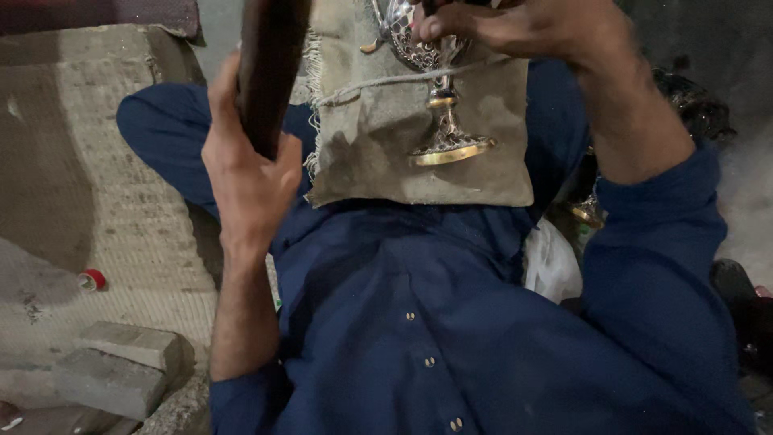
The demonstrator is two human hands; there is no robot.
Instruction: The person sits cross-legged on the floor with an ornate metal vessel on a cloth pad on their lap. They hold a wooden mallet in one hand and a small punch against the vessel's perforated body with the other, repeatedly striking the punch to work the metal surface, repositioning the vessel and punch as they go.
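While the left hand (245,165) grips a dark wooden handle (270,64), the right hand (499,28) pinches a silver goblet (431,89) on a lap cloth (378,153). Risk: a glancing blow tips or dents it.

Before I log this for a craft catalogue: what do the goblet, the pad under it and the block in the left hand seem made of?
Goblet: probably metal, shiny silver with gold rim on its foot, embossed bowl. Pad: coarse woven cloth, dull tan, frayed edge. Block in the left hand: looks like dark smooth wood, though that is uncertain.
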